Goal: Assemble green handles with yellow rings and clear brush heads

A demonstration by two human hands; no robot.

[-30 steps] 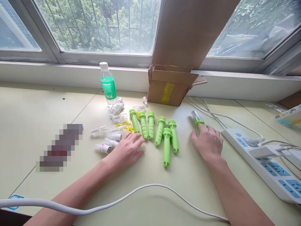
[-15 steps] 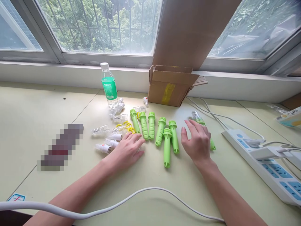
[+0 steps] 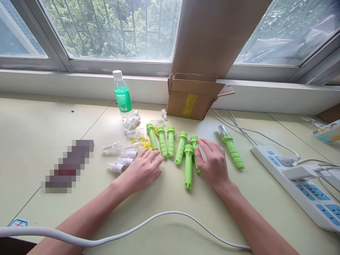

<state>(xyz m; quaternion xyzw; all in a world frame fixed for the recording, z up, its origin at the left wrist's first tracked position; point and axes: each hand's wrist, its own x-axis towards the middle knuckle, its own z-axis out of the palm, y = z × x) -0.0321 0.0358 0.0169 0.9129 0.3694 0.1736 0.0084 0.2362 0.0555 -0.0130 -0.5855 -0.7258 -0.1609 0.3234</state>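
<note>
My left hand (image 3: 145,168) rests on the table with its fingers spread, beside white tapered plastic pieces (image 3: 117,167) and yellow rings (image 3: 145,141). It holds nothing that I can see. My right hand (image 3: 214,163) reaches over the rightmost green threaded plastic tube (image 3: 195,141) in the middle group, thumb and fingers apart around its right side; whether they touch it is unclear. Just left of that lies a nearer green tube (image 3: 188,170), with several more behind. To the right of my right hand lies a green ribbed tube (image 3: 233,150) with a clear cap (image 3: 223,130) on its end.
Clear plastic caps (image 3: 113,146) lie at the left of the group. Behind stand a green-labelled bottle (image 3: 123,97) and an open cardboard box (image 3: 192,97). A power strip (image 3: 300,187) with cables is at right. A white cable (image 3: 170,213) crosses in front of me.
My right hand has moved left, from beside the capped green tube to the rightmost tube of the middle group. The capped tube is now fully in sight. My left hand has stayed put.
</note>
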